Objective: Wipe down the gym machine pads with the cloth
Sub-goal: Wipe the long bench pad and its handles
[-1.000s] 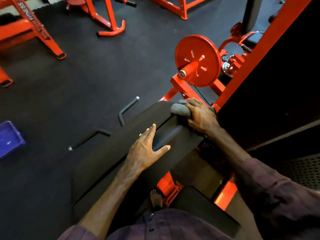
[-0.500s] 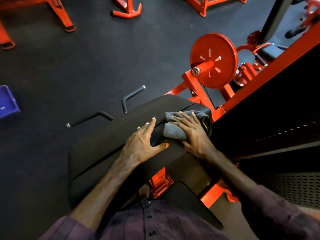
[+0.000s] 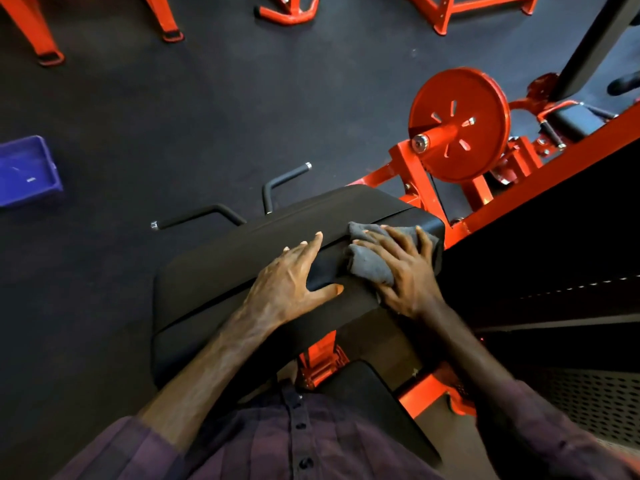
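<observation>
A long black machine pad slants across the middle of the view on a red frame. A crumpled grey cloth lies on the pad's right end. My right hand presses flat on the cloth with fingers spread over it. My left hand rests flat on the pad just left of the cloth, fingers apart, thumb pointing toward the cloth, holding nothing. A second black pad sits lower, near my body.
A red weight plate on its peg stands beyond the pad's right end. Two black handle bars stick out behind the pad. A blue tray lies on the dark floor at left. Red machine legs line the top.
My right hand has drawn the cloth back along the pad from its far right end toward my left hand. The left hand has stayed put on the pad.
</observation>
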{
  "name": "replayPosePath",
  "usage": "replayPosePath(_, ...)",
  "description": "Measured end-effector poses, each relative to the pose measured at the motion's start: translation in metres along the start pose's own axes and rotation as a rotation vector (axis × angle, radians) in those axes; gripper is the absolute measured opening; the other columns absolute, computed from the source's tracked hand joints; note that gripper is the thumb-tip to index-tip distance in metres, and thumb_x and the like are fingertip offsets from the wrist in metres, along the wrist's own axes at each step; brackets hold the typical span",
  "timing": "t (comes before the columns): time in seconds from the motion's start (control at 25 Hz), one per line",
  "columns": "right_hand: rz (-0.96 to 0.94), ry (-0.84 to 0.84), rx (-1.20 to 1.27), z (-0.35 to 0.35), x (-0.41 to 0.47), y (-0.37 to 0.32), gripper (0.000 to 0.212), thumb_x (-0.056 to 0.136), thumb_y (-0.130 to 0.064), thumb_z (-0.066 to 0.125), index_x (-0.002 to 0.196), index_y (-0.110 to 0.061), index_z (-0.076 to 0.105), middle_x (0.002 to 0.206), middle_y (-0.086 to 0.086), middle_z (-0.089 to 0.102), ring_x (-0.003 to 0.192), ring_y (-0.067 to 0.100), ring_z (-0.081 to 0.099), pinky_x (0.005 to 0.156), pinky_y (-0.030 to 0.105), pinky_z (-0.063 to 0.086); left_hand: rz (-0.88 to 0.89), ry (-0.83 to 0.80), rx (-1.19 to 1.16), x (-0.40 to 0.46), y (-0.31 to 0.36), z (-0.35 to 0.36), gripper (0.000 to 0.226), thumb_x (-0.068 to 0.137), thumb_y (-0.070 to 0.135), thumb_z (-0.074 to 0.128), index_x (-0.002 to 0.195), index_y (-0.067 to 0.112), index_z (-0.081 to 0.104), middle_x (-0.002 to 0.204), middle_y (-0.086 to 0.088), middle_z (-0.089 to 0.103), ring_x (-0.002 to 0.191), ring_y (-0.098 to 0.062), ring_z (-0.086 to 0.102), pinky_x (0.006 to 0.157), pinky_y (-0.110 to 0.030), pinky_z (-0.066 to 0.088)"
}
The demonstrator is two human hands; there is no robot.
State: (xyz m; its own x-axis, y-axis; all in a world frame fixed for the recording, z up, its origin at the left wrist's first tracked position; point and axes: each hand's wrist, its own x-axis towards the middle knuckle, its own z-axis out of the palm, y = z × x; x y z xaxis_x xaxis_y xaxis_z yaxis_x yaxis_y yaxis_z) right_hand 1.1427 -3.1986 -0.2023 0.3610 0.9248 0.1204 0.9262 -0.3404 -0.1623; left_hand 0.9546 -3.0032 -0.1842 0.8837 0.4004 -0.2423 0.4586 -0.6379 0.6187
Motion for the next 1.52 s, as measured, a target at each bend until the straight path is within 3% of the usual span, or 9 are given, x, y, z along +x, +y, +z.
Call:
replayPosePath(0.16,0.288,0.065,0.019,-0.008,0.025,0.023,0.065,0.084,-0.050,0.050,0.142,-0.023,0.063,0.147,0.002,0.063,0.143,0.030,0.049,0.121,0.068,0.019,0.023,0.007,0.032,-0.007,-0.002,-0.002,0.103,0.092,0.066,0.069,0.170,0.031,0.013,0.173,0.002,0.030,0.160,-0.018,0.022,0.126,-0.032,0.021)
replayPosePath(0.28,0.107,0.032,0.077,0.010,0.014,-0.032,0.067,0.081,-0.044,0.054,0.142,-0.018,0.064,0.153,0.002,0.058,0.148,0.031,0.045,0.122,0.070,0.016,0.030,0.029,0.024,-0.012,-0.006,0.000,0.103,0.092,0.063,0.071,0.170,0.028,0.014,0.172,0.000,0.031,0.160,-0.018,0.024,0.127,-0.034,0.020)
replayPosePath(0.4,-0.061,-0.037,0.090,0.002,0.011,-0.020,0.065,0.089,-0.047,0.052,0.148,-0.023,0.058,0.158,-0.002,0.052,0.152,0.026,0.041,0.125,0.061,0.018,0.069,0.047,0.017,-0.010,-0.014,0.004,0.104,0.090,0.065,0.071,0.170,0.025,0.017,0.171,0.000,0.034,0.159,-0.016,0.027,0.132,-0.039,0.021)
replayPosePath(0.56,0.182,-0.029,0.038,-0.008,0.028,-0.001,0.069,0.085,-0.049,0.049,0.145,-0.018,0.060,0.152,0.002,0.058,0.146,0.030,0.048,0.119,0.062,0.028,0.083,0.060,0.014,-0.017,-0.024,0.002,0.103,0.091,0.067,0.069,0.170,0.024,0.018,0.171,0.003,0.034,0.159,-0.015,0.028,0.132,-0.037,0.022)
replayPosePath(0.76,-0.060,-0.153,0.093,-0.002,0.018,-0.052,0.066,0.090,-0.049,0.052,0.150,-0.022,0.055,0.161,-0.001,0.050,0.152,0.025,0.039,0.123,0.055,0.022,0.074,0.081,0.005,-0.040,-0.038,-0.011,0.101,0.092,0.062,0.070,0.170,0.026,0.017,0.171,0.002,0.034,0.159,-0.021,0.027,0.127,-0.033,0.023)
replayPosePath(0.96,0.207,-0.105,0.012,-0.011,0.036,-0.041,0.077,0.077,-0.045,0.050,0.150,-0.022,0.055,0.155,0.000,0.055,0.146,0.029,0.046,0.115,0.063,0.033,0.073,0.111,-0.023,-0.063,-0.062,-0.017,0.097,0.094,0.067,0.065,0.169,0.024,0.022,0.172,0.005,0.031,0.159,-0.015,0.026,0.127,-0.029,0.020)
replayPosePath(1.2,0.016,-0.166,0.098,-0.002,0.023,-0.095,0.071,0.085,-0.048,0.053,0.150,-0.020,0.054,0.161,-0.004,0.048,0.153,0.023,0.038,0.123,0.056,0.022,0.102,0.125,-0.007,-0.078,-0.096,-0.013,0.095,0.090,0.078,0.053,0.162,0.016,0.042,0.167,0.001,0.042,0.157,-0.011,0.033,0.126,-0.023,0.013)
replayPosePath(1.36,0.287,-0.087,0.000,-0.005,0.034,-0.097,0.075,0.079,-0.047,0.049,0.149,-0.021,0.057,0.156,0.000,0.055,0.148,0.027,0.044,0.118,0.063,0.029,0.122,0.117,0.005,-0.093,-0.112,-0.021,0.101,0.087,0.084,0.038,0.162,0.016,0.042,0.169,0.001,0.038,0.158,-0.011,0.030,0.127,-0.024,0.013)
replayPosePath(1.52,0.062,-0.144,0.079,0.017,0.023,-0.177,0.072,0.083,-0.048,0.053,0.148,-0.020,0.057,0.161,-0.001,0.049,0.152,0.029,0.039,0.122,0.059,0.022,0.104,0.116,-0.045,-0.105,-0.131,-0.025,0.099,0.085,0.084,0.044,0.161,0.022,0.044,0.168,0.004,0.041,0.157,-0.009,0.031,0.130,-0.028,0.018)
